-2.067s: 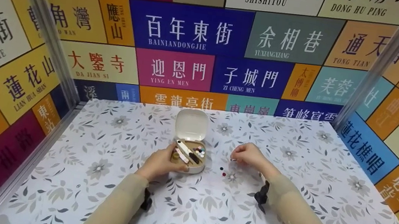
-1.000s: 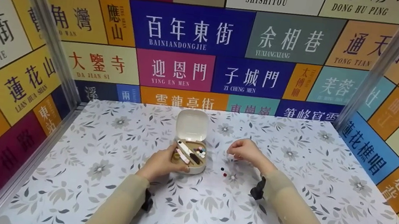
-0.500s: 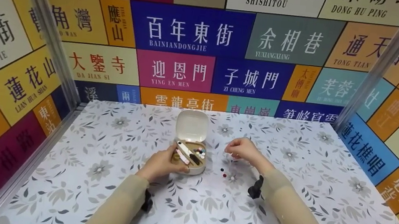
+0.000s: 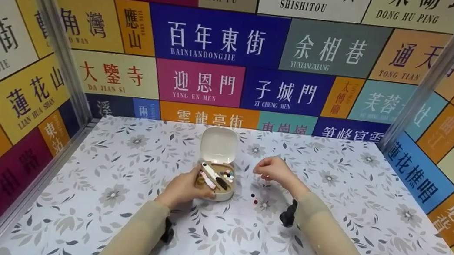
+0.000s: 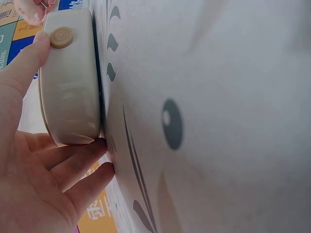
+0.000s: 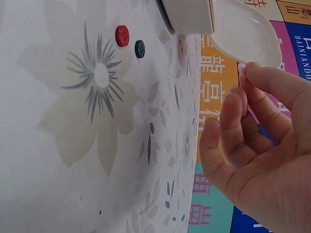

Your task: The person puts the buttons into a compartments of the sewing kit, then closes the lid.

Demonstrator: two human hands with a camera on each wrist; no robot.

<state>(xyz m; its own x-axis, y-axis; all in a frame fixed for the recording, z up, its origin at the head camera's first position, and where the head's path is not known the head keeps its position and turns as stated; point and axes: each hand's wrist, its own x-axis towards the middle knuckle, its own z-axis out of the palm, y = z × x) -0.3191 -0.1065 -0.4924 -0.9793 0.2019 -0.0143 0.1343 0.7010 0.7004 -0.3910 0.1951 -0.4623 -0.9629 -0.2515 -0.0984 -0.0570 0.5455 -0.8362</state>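
While the left hand [image 4: 182,188] grips the near end of the open sewing kit box [image 4: 215,174], fingers curled round its base, the right hand [image 4: 275,169] pinches something tiny, can't tell what. A red button [image 6: 122,35] and a dark button [image 6: 140,48] lie loose on the counter [image 4: 327,228] between both hands' fingers, so I'd guess packing's partway. The box's long axis runs away from the person, its lid [image 4: 218,144] up at the far end.

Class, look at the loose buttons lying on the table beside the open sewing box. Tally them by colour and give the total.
Red button: 1
Dark blue button: 1
Total loose on the table: 2
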